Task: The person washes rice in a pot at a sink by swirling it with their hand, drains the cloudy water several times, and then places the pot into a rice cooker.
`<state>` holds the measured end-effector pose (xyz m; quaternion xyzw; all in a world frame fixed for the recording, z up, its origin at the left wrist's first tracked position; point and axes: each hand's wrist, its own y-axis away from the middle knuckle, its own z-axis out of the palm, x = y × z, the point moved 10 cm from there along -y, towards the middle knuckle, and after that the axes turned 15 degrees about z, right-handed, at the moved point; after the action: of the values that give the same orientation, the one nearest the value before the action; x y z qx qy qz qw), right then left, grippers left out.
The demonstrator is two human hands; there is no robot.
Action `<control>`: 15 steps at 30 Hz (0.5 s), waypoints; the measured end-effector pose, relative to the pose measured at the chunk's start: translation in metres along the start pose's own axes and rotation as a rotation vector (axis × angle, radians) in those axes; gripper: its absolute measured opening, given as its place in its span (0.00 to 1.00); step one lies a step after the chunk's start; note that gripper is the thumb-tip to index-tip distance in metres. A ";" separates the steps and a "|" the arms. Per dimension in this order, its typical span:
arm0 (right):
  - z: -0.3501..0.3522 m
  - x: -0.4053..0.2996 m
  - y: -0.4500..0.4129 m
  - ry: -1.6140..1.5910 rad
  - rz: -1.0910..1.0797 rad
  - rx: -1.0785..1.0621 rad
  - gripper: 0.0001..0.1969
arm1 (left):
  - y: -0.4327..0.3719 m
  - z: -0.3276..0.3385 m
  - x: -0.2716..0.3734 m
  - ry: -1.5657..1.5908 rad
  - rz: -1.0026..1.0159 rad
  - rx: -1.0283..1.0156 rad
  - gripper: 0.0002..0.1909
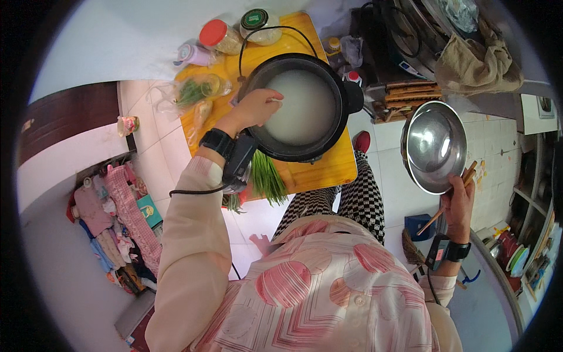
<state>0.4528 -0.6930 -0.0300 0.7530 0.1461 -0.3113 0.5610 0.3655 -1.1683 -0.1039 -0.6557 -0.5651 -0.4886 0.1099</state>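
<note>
A black electric cooking pot (303, 149) with whitish, cloudy contents (303, 108) stands on a yellow wooden table (325, 174). My left hand (259, 108) is over the pot's left rim, its fingers bent close together above the contents; whether they pinch anything cannot be told. Out to the right, my right hand (459, 204) grips a shiny stainless steel bowl (433, 143) by its near rim, together with wooden chopsticks (431, 221). The bowl is tilted and shows its inside. Long green stalks (268, 178) lie beside the pot at the table's near edge.
Behind the pot stand a red-lidded jar (220, 37), a dark-lidded jar (260, 26) and a lilac container (194, 54). A plastic bag of greens (191, 92) lies at the left. A black cable (281, 27) arches over the pot's far side. A wooden rack (411, 99) is behind the bowl.
</note>
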 end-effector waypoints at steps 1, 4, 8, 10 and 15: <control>0.002 0.000 0.000 0.028 0.006 -0.024 0.06 | 0.004 0.011 -0.016 0.243 -0.176 -0.017 0.16; 0.005 0.001 0.001 0.051 0.013 -0.044 0.06 | -0.001 0.022 -0.021 0.307 -0.128 -0.048 0.16; 0.002 0.006 -0.002 0.046 0.032 -0.041 0.07 | -0.009 0.017 -0.024 0.011 -0.057 -0.015 0.16; -0.001 0.007 -0.002 0.046 0.029 -0.014 0.07 | -0.015 0.006 -0.002 -0.207 0.212 0.079 0.15; -0.003 0.006 -0.005 0.031 0.026 0.007 0.06 | -0.019 0.008 0.007 -0.299 0.183 0.070 0.16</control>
<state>0.4554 -0.6895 -0.0366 0.7617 0.1438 -0.2928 0.5599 0.3530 -1.1517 -0.1105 -0.7655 -0.5297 -0.3537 0.0913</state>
